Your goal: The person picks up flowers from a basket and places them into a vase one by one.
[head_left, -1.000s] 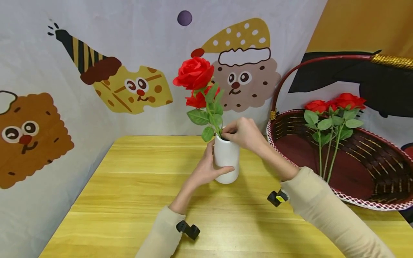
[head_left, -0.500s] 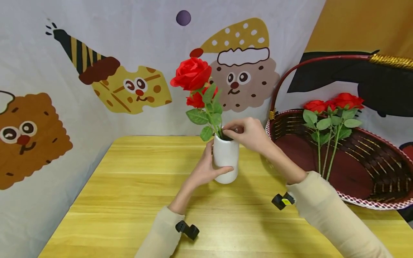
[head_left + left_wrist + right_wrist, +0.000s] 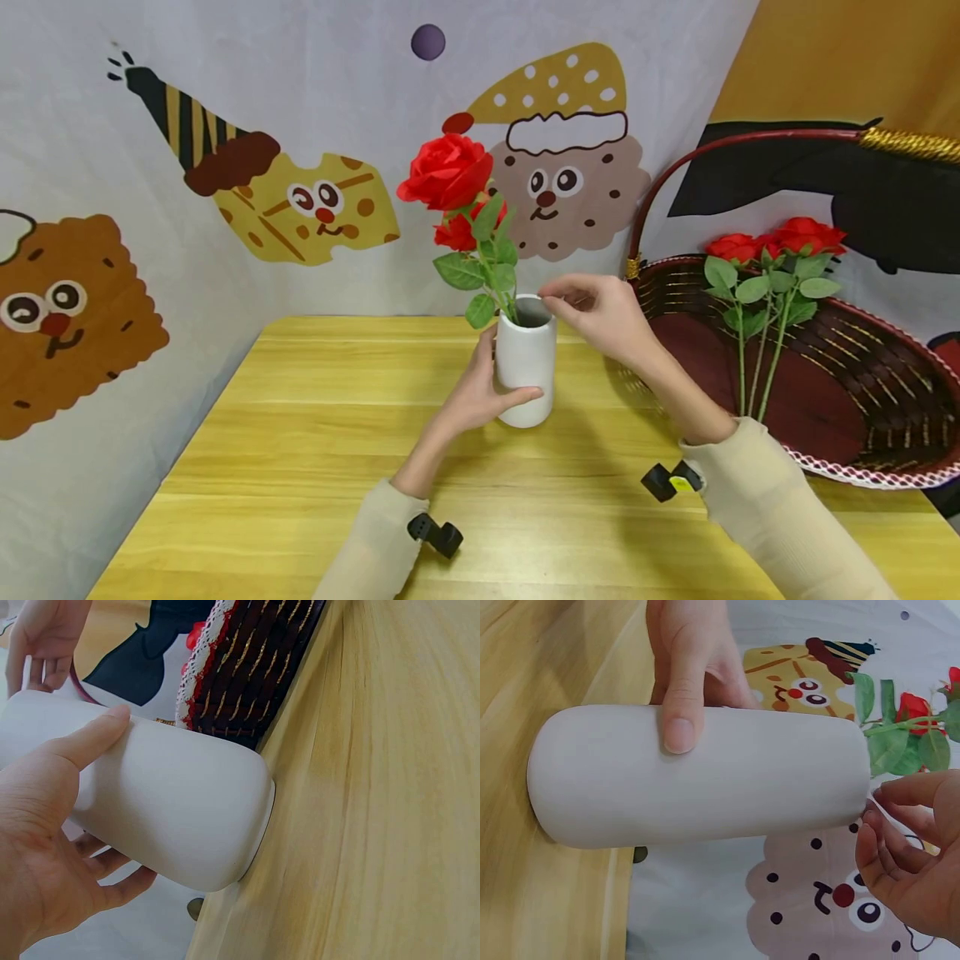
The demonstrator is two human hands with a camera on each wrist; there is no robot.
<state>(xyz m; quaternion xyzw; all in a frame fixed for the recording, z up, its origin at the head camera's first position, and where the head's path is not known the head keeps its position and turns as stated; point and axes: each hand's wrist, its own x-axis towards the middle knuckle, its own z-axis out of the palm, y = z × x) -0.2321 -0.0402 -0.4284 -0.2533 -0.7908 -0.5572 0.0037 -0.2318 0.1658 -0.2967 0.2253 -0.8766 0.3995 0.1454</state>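
and it's plain white on the vase (image 3: 527, 375), mid-frame! just above, blazing red on the roses (image 3: 446, 171), with green leaves (image 3: 460, 272) below. over on the right, the basket (image 3: 885, 367) flashes a dark red-brown weave flecked with gold, its edge patterned red and white. yellow wood grain streaks the table (image 3: 247, 433), and upper left, black and gold stripes on the printed hat (image 3: 187, 117)!

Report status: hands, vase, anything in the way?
Left hand grips upright white vase. Right hand at rim, visibly empty. Roses in vase, leaning left. No obstruction seen.
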